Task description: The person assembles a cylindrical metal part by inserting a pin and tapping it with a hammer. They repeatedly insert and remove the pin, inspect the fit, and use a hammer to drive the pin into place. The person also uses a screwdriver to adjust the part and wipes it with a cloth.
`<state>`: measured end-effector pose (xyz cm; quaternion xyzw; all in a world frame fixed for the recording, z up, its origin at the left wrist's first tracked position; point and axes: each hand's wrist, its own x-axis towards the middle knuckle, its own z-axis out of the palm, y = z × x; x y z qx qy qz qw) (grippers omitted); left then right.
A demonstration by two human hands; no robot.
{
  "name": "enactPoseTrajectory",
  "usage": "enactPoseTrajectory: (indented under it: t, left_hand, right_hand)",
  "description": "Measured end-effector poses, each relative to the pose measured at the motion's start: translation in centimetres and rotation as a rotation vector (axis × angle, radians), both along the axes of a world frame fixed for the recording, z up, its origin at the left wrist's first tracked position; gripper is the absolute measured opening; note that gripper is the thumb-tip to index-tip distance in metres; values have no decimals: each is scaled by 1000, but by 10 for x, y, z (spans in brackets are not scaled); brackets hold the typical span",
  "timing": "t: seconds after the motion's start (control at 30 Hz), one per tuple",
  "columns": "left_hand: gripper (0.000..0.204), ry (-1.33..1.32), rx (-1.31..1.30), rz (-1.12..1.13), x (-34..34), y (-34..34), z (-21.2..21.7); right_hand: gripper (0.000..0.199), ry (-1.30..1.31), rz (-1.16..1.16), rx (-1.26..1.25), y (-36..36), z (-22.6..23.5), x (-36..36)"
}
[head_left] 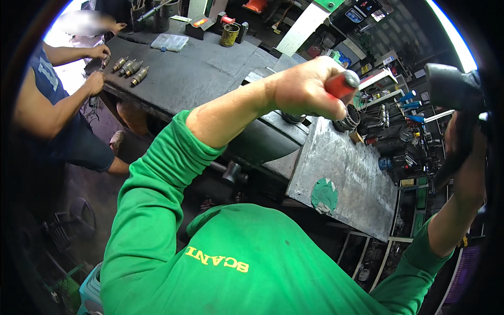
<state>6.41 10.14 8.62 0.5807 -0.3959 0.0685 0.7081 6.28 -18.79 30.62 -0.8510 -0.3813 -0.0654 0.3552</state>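
My left hand point(307, 92) is raised over the bench, fist closed on a red-handled tool point(341, 84) whose shaft is hidden behind the hand. Just below it a dark ring-shaped metal part point(349, 119) lies at the far end of a grey steel plate point(346, 168). My right hand point(467, 152) is lifted at the right edge, gripping the handle of a black hammer point(449, 86) with its head up high. Both sleeves are green.
A green disc point(324, 195) lies on the plate's near edge. Another person's hands point(97, 79) work at the dark bench point(199, 73) on the left beside several brass cylinders point(131, 68). A clear plastic box point(169, 42) and a yellow can point(229, 34) stand farther back. Cluttered tool shelves point(394, 121) fill the right.
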Motion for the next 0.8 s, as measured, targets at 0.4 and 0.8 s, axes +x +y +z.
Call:
enactPoseTrajectory:
  t: [0.4,0.8]
  left_hand:
    - [18,-34,95,108,2,3,0]
    - [21,6,-195,-23,9,36,17]
  right_hand:
    - [49,-115,83,-91,37,27,3]
    - [48,-95,123,-63,22,33,14]
